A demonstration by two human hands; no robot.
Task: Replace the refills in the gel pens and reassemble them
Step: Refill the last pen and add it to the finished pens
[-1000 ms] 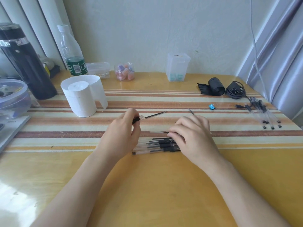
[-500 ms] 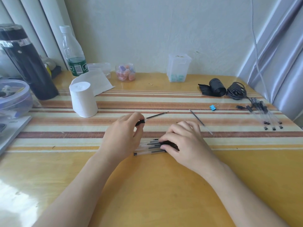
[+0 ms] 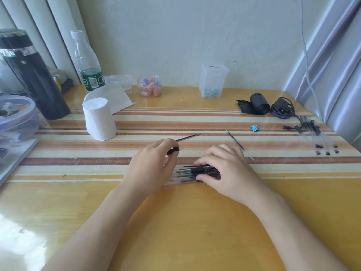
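My left hand (image 3: pixel 151 165) pinches the black grip end of an opened gel pen (image 3: pixel 173 150), and its thin dark refill (image 3: pixel 188 137) points up to the right over the striped mat. My right hand (image 3: pixel 226 169) lies over a pile of several gel pens (image 3: pixel 187 174) in the middle of the table. Its curled fingers and thumb close on one black-gripped pen at the top of the pile. A loose refill (image 3: pixel 237 142) lies on the mat just beyond my right hand. Several more clear pens (image 3: pixel 320 137) lie at the far right.
A toilet paper roll (image 3: pixel 98 118) stands at the back left, with a black flask (image 3: pixel 33 75), a water bottle (image 3: pixel 88 61) and a lidded bowl (image 3: pixel 17 114) behind and beside it. A blue binder clip (image 3: pixel 254 128), a black roll (image 3: pixel 258 103) and a coiled cable (image 3: pixel 283 108) sit back right.
My right hand has slid down from the loose refill onto the pen pile and closed on a pen. The paper's loose end has fallen flat behind the roll. My left hand barely moved.
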